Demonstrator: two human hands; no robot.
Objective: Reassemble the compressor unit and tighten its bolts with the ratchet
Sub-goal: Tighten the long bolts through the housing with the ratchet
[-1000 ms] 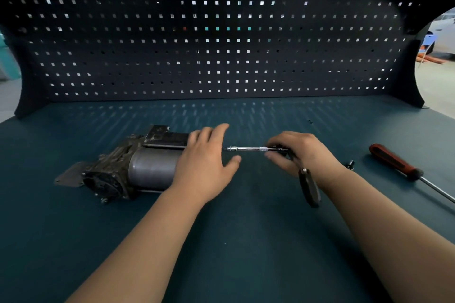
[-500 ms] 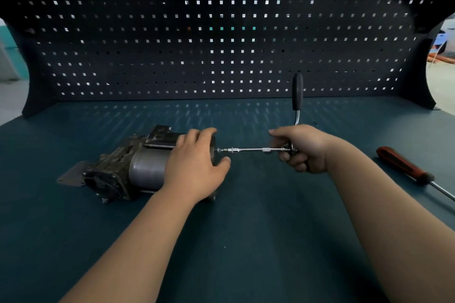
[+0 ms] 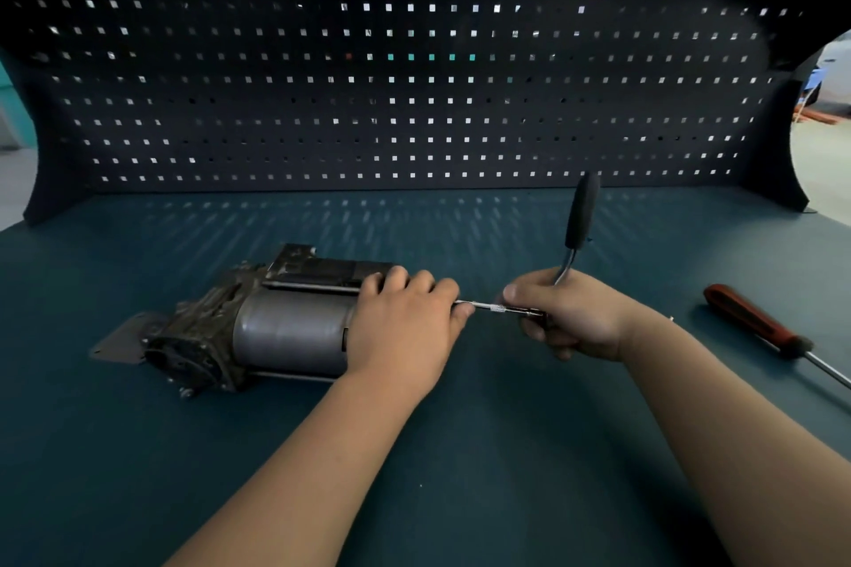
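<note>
— What's it all sitting on?
— A matte, dark teal bench top (image 3: 460, 488), with a black pegboard (image 3: 414, 115) standing at the back and daylight coming through its square holes.
— And the compressor unit (image 3: 285, 329)?
— It's lying on its side under the left hand (image 3: 405, 329) and running out to that hand's left. It has a smooth grey metal cylinder, then a grimy, dark cast body with ribs and bolts.
— Is the hand holding it?
— Yes, the fingers are curled over the cylinder's near end, gripping it.
— The other one?
— The right hand (image 3: 571, 318) is wrapped tight around the head of the ratchet (image 3: 581, 216). Its black rounded handle sticks up above the knuckles. A thin bright extension bar (image 3: 497, 308) with a knurled band runs from that fist across to the left fingertips.
— Anything else?
— A screwdriver (image 3: 755, 322) with a red-and-black grip and a steel shaft, lying well right of the right wrist.
</note>
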